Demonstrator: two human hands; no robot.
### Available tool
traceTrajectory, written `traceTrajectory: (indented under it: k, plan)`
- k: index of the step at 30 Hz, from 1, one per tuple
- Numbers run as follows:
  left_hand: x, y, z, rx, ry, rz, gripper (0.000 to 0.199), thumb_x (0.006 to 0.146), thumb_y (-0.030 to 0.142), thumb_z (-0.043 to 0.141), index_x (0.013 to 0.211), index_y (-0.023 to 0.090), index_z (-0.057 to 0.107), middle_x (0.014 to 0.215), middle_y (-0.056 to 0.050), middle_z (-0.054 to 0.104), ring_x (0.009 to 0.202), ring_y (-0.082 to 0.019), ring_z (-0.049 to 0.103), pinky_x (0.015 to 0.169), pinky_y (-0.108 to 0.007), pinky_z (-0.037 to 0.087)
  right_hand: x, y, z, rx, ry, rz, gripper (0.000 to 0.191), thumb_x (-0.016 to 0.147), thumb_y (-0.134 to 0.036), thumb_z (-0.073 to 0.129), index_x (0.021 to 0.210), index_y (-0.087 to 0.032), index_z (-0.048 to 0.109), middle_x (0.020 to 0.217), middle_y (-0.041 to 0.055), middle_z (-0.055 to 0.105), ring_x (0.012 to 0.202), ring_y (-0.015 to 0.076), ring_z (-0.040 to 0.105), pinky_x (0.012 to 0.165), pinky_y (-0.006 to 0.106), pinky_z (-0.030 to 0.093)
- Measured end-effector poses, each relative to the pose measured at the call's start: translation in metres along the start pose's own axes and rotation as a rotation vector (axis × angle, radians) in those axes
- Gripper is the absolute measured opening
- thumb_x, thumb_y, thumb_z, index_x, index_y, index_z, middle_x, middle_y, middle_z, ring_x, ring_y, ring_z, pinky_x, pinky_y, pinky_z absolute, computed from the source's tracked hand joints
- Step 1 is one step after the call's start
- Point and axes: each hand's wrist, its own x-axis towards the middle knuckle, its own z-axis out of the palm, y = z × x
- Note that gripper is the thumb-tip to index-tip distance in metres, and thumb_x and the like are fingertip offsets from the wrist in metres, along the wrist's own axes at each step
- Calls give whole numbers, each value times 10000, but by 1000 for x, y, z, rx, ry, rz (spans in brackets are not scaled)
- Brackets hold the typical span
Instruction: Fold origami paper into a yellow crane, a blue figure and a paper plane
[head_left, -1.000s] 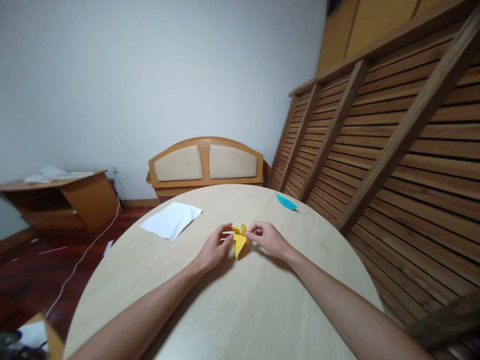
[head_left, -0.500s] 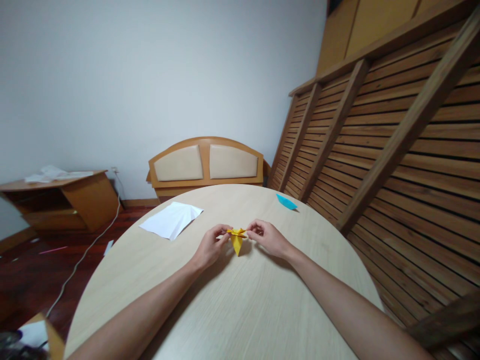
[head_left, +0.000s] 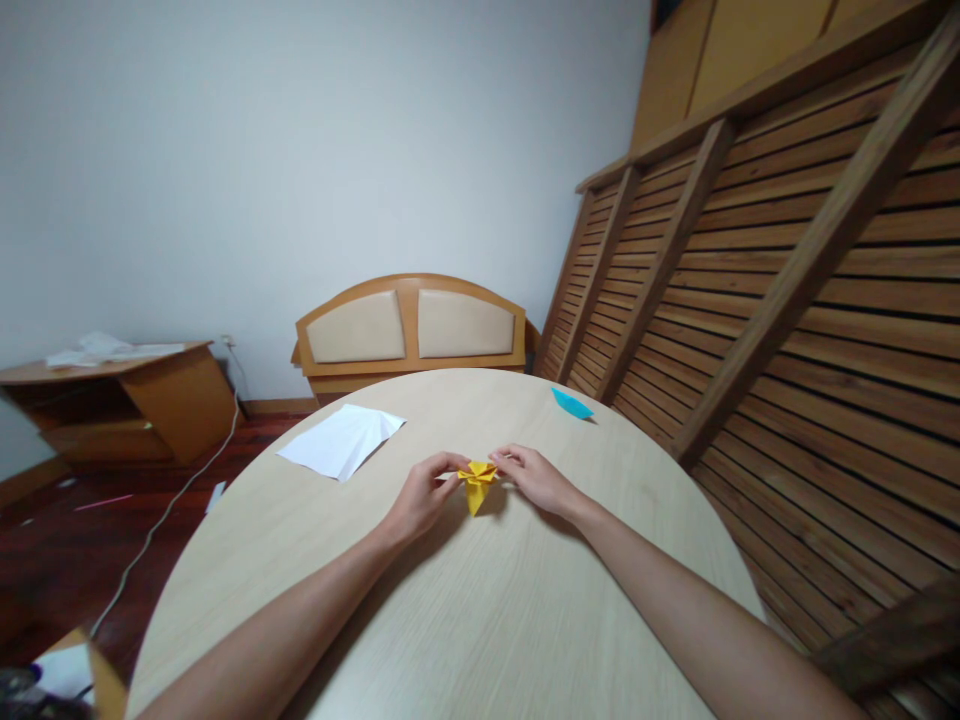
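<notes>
A small yellow origami piece (head_left: 478, 482) is held between both hands just over the middle of the round table. Its top is spread into petal-like flaps, and a pointed end hangs down toward me. On its left edge, my left hand (head_left: 426, 490) pinches with thumb and index finger. My right hand (head_left: 534, 477) grips the right edge with its fingertips, which partly hide that side. Farther back to the right lies a blue folded paper boat-like shape (head_left: 572, 404), apart from both hands.
A creased white sheet of paper (head_left: 343, 441) lies on the left of the pale round table (head_left: 480, 640). Beyond the table stands a padded headboard (head_left: 411, 325). Wooden slats (head_left: 750, 300) lean at the right, and a low cabinet (head_left: 180, 400) with papers stands at the left.
The yellow piece's top flaps have opened out and tilted toward me, showing more of their inside. Both hands have shifted only slightly and keep their pinch.
</notes>
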Motion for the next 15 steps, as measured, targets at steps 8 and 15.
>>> traceTrajectory:
  k: [8, 15]
  plan:
    - [0, -3, 2, -34, -51, 41, 169, 833, 296, 609, 890, 169, 705, 1042, -79, 727, 972, -180, 664, 895, -304, 522, 2, -1, 2, 49, 56, -19, 426, 779, -503, 716, 984, -132, 669, 975, 103, 723, 902, 210, 677, 852, 369, 520]
    - [-2, 1, 2, 34, -70, 11, 228, 858, 312, 553, 945, 168, 708, 1016, -64, 733, 953, -174, 670, 852, -273, 530, 0, -6, 4, 59, 39, -51, 408, 738, -369, 753, 1056, -145, 631, 951, 86, 719, 879, 203, 685, 822, 363, 533]
